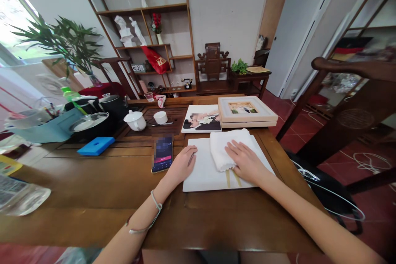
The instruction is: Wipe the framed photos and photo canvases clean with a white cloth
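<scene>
A white rectangular panel (202, 177) lies flat at the table's near side, with two tan strips on its surface by the near edge. My left hand (184, 164) grips the panel's left edge, its fingers together and bent. On top of the panel is a folded white cloth (220, 152). My right hand (246, 160) holds the cloth from above, fingers laid over it and the thumb at its near edge. Just left of my left hand lies a phone (163, 152) with its screen lit.
Behind the panel are a photo print (201, 120) and stacked framed pictures (247, 112). A lidded white teapot (135, 120), white cup (160, 117), blue block (96, 146) and glass-lidded pan (89, 123) stand left. A clear bottle (23, 198) is far left; a wooden chair (337, 119) stands right.
</scene>
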The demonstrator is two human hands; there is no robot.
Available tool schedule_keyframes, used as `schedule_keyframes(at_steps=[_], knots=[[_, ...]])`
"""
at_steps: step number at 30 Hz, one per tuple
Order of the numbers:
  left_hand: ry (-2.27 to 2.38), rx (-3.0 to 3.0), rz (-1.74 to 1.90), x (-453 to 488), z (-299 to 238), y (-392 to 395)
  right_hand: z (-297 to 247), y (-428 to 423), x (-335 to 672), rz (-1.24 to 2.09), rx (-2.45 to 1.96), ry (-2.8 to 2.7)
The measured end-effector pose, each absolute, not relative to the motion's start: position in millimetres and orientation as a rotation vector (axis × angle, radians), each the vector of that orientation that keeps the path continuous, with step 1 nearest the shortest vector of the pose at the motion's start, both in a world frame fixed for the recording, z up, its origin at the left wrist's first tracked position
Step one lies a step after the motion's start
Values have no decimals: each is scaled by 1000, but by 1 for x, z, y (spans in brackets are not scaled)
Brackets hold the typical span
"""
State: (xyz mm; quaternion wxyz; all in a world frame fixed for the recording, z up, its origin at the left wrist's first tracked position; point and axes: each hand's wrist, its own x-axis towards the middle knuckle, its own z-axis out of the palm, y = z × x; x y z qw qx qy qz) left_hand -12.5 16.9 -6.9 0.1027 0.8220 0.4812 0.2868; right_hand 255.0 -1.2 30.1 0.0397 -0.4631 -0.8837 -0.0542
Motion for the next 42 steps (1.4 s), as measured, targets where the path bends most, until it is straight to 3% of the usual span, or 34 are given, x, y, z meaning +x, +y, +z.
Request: schedule_keyframes(at_steps=[9,20,27,31,42], knots=[[1428,2442,818,-12,-7,17,44,-41,235,-191,-898,-3129],[1421,2445,828,-13,-8,18,25,1,261,-241,-1355,-2635],[1434,2452,817,-13,-8,17,50,-30,247,-146,-961,-3075],[1441,2444,786,-13,-8,18,51,-37,245,-6,-736,-3064],[1437,2433,798,-13,-8,17,23,-5,260,-219,-1319,-2641]])
